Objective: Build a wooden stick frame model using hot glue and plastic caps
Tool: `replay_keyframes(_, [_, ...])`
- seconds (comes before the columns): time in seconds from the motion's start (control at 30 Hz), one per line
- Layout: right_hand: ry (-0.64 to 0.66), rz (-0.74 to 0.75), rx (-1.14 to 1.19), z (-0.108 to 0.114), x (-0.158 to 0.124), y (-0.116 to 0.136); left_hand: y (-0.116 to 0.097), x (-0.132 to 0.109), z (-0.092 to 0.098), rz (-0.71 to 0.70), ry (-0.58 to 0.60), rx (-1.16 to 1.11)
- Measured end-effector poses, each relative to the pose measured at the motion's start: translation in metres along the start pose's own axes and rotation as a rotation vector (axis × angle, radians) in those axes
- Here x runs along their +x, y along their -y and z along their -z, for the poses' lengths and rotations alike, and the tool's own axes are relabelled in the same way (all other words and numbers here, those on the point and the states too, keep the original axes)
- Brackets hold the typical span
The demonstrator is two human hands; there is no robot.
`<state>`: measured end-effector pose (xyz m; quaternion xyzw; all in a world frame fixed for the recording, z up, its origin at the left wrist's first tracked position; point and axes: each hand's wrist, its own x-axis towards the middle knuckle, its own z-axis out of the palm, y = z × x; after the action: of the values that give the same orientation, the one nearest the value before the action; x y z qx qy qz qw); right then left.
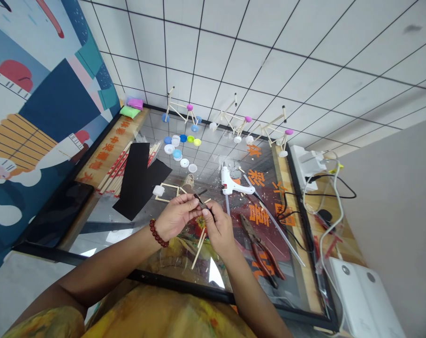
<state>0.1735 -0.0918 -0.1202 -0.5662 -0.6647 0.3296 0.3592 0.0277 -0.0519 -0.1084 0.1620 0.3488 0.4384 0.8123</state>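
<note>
In the centre of the frame, the left hand (177,215) and right hand (220,231) pinch a dark strip (201,202) between their fingers, held over the desk (185,284). Thumbs and fingertips cover much of it, so its full shape and material are hard to make out. A thin dark sliver (203,191) shows just above; I cannot tell whether it joins the strip.

Left of the hands, a stick frame (163,184) has its right end partly lost behind the left hand. Below the hands, loose sticks (198,251) run up out of sight near the right palm. At left, black sheets (137,171) hide part of the bundled sticks (115,171).

Right of centre lie a white glue gun (230,184) and pliers (257,246). Three stick models, the middle one (230,117) included, blur into the reflective surface at upper centre. The bottom edge cuts off both forearms.
</note>
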Motion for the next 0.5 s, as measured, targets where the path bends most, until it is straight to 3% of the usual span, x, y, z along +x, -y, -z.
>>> replay_keyframes(0.5, [-0.005, 0.017, -0.016, 0.0000, 0.0006, -0.0008, 0.0010, 0.0012, 0.0007, 0.000, 0.007, -0.013])
